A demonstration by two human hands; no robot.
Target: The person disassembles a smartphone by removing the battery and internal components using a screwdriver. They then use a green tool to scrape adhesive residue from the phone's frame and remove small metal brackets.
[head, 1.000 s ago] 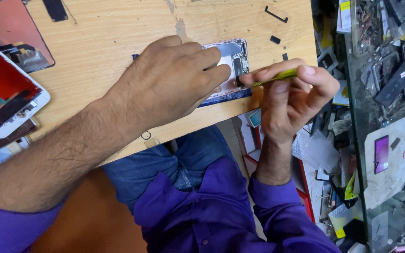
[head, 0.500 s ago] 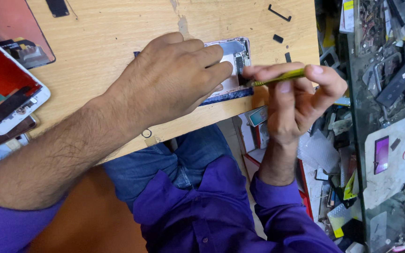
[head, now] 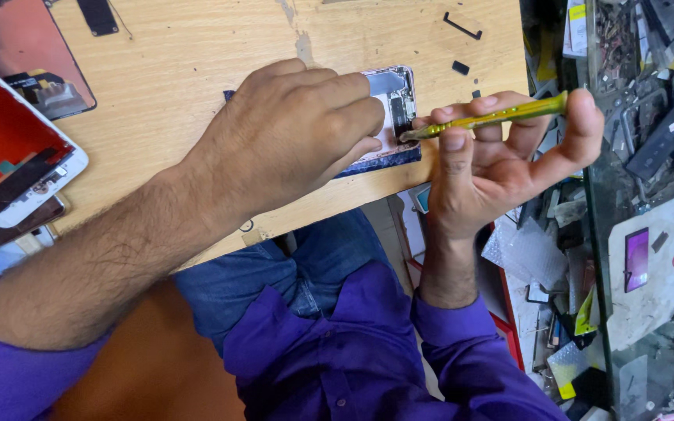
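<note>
My left hand (head: 294, 136) lies palm-down over an opened phone (head: 394, 105) at the front edge of the wooden bench (head: 189, 62), pressing it flat. Only the phone's right end shows, with bare circuitry and a metal shield. My right hand (head: 501, 160) grips a thin yellow-green screwdriver (head: 493, 117) between thumb and fingers. The tool lies nearly level and its tip touches the phone's exposed right end.
Phone screen panels with red backs (head: 17, 148) lie at the bench's left. Small black parts (head: 462, 26) sit near its far right corner. To the right, a glass counter (head: 649, 234) is crowded with phone parts and clutter. My knees in blue jeans (head: 290, 273) are under the bench.
My right hand has opened its grip and shifted right, thumb now at the screwdriver's far end. The tool has levelled out, tip still at the phone. My left hand has stayed put.
</note>
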